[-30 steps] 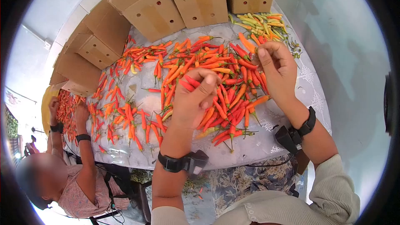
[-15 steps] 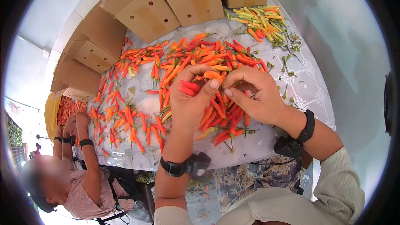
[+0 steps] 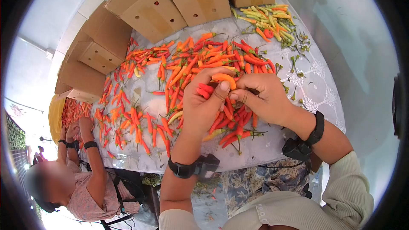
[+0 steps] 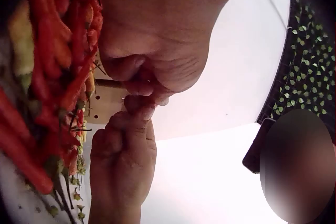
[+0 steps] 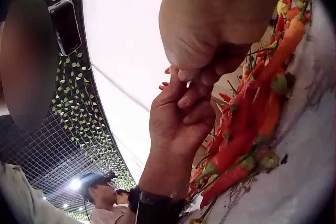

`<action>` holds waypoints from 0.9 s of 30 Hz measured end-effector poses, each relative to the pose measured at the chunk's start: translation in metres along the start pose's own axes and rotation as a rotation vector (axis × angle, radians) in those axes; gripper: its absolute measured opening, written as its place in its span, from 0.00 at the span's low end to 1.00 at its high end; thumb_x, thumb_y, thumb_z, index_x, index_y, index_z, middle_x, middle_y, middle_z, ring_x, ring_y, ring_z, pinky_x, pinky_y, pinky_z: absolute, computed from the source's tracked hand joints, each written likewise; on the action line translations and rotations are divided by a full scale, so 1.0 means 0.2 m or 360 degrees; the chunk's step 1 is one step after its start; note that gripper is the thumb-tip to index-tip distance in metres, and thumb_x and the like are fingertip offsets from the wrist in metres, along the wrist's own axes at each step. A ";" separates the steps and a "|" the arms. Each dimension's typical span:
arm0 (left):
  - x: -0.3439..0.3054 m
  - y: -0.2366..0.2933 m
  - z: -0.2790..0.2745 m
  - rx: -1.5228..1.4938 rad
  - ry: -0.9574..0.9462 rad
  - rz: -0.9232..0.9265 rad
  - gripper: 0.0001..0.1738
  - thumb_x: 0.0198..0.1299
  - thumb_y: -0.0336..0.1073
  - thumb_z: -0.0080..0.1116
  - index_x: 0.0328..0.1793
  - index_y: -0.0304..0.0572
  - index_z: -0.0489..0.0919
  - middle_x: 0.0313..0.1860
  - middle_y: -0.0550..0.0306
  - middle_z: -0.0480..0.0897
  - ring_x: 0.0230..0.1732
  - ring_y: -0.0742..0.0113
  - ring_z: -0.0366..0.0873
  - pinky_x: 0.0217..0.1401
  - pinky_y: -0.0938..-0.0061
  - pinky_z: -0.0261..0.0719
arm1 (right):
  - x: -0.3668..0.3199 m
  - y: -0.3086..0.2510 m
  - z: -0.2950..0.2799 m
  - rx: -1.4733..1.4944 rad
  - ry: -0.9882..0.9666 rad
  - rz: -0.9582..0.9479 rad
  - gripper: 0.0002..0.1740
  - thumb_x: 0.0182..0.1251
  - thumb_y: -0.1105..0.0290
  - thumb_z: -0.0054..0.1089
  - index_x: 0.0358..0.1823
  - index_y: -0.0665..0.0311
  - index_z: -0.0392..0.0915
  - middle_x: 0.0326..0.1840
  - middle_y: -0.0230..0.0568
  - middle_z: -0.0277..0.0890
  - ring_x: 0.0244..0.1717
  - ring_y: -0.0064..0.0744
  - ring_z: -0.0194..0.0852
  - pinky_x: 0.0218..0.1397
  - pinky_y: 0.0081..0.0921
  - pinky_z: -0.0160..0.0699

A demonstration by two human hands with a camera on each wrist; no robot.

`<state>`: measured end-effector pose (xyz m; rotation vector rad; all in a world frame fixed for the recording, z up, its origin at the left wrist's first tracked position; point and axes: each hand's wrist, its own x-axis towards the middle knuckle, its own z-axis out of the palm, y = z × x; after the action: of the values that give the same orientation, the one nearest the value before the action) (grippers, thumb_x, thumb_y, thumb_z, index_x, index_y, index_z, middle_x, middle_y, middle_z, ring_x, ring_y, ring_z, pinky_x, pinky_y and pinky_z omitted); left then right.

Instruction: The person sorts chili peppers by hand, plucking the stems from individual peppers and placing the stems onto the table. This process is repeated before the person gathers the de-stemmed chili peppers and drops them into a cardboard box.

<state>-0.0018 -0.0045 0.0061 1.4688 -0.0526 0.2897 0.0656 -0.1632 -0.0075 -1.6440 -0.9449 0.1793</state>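
Observation:
My left hand [image 3: 199, 110] holds an orange chili pepper [image 3: 223, 78] under its thumb, with red chili peppers [image 3: 204, 90] tucked in the same grip. Fingertips of my right hand [image 3: 269, 99] pinch the stem end of the orange pepper; the stem itself is hidden between them. Both hands meet just above a heap of red and orange chili peppers [image 3: 187, 70], most with green stems. In the left wrist view the right hand [image 4: 126, 153] touches the left at the fingertips. The right wrist view shows the left hand [image 5: 181, 116] from its palm side.
Yellow-green chili peppers [image 3: 265, 17] lie at the far right, near loose green stems [image 3: 295, 64]. Cardboard boxes [image 3: 198, 0] line the table's back edge. Another person [image 3: 89, 191] sits at the left, hands by more red peppers [image 3: 74, 113]. A wall borders the right side.
My right hand has come left and down from the table's far right, bringing the orange pepper to my left hand, which now grips it. Over the last half second, both hands have barely moved.

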 end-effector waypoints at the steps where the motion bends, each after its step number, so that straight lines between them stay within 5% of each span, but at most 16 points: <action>1: 0.00 0.00 -0.01 0.0010 -0.0019 -0.0035 0.14 0.62 0.33 0.59 0.51 0.34 0.75 0.42 0.61 0.77 0.28 0.83 0.68 0.27 0.88 0.66 | 0.00 0.00 0.00 -0.0070 0.0042 -0.0091 0.07 0.61 0.69 0.61 0.31 0.66 0.77 0.19 0.42 0.70 0.20 0.31 0.68 0.24 0.28 0.65; 5: 0.00 -0.01 -0.01 -0.0131 -0.0044 -0.0061 0.15 0.63 0.36 0.58 0.52 0.35 0.76 0.38 0.64 0.77 0.24 0.85 0.64 0.25 0.88 0.62 | 0.01 0.01 0.01 -0.0166 0.0089 -0.0211 0.07 0.59 0.70 0.61 0.30 0.65 0.76 0.21 0.46 0.71 0.21 0.42 0.69 0.26 0.31 0.66; 11: 0.00 -0.01 0.01 -0.0086 0.0021 0.0004 0.15 0.63 0.36 0.59 0.51 0.36 0.76 0.34 0.65 0.77 0.24 0.85 0.65 0.25 0.88 0.63 | 0.01 0.01 0.02 -0.0222 0.0111 -0.0236 0.05 0.59 0.72 0.60 0.31 0.66 0.75 0.24 0.46 0.72 0.26 0.46 0.72 0.28 0.32 0.69; 17: 0.00 -0.02 0.02 -0.0117 0.0032 0.0095 0.15 0.62 0.37 0.60 0.50 0.36 0.76 0.33 0.64 0.78 0.22 0.85 0.65 0.23 0.89 0.62 | 0.01 0.00 0.02 -0.0295 0.0151 -0.0349 0.05 0.59 0.73 0.59 0.34 0.66 0.75 0.26 0.46 0.74 0.29 0.47 0.75 0.31 0.33 0.71; 27: 0.01 0.00 -0.03 -0.0565 -0.0012 -0.0162 0.11 0.64 0.37 0.56 0.47 0.38 0.74 0.30 0.64 0.76 0.18 0.83 0.62 0.18 0.88 0.58 | 0.00 0.04 0.03 -0.0252 0.0167 -0.0501 0.08 0.60 0.77 0.57 0.41 0.64 0.77 0.29 0.45 0.77 0.31 0.44 0.77 0.33 0.32 0.73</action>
<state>0.0002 0.0014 0.0062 1.1158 -0.0335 0.1807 0.0660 -0.1582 -0.0153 -1.6061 -1.1449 -0.1986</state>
